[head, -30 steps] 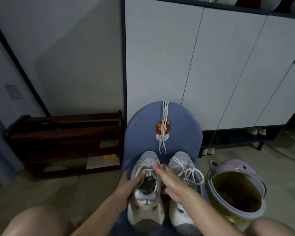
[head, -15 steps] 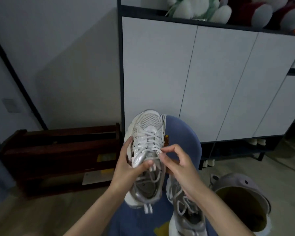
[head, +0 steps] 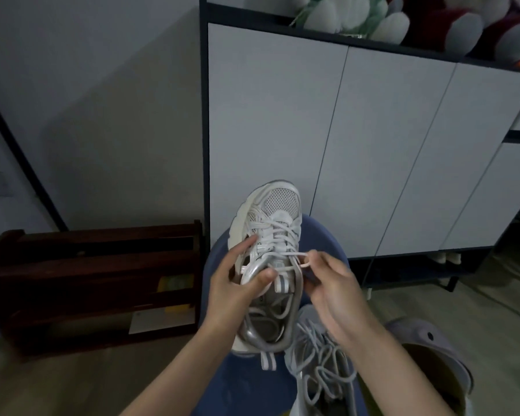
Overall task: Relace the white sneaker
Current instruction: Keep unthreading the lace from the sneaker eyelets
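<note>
We take the blue chair [head: 318, 244] as our landmark. The white sneaker [head: 270, 235] is lifted above its seat, toe pointing away toward the white cabinet [head: 327, 145] behind it. It looks light, with a stiff sole and a soft mesh upper, so the side wall near the collar seems to us the firm place to hold.

Our left hand [head: 237, 292] has its grip wrapped there, thumb across the silver collar and fingers along the far side. Nearer us, on the seat, lies the second sneaker [head: 321, 370].

Our right hand [head: 333, 289], just right of the tongue, holds its grip narrow, pinching the lace [head: 288, 255] at a small loop. The lace is thin, limp and likely slippery; we would pinch close to the eyelet.
</note>
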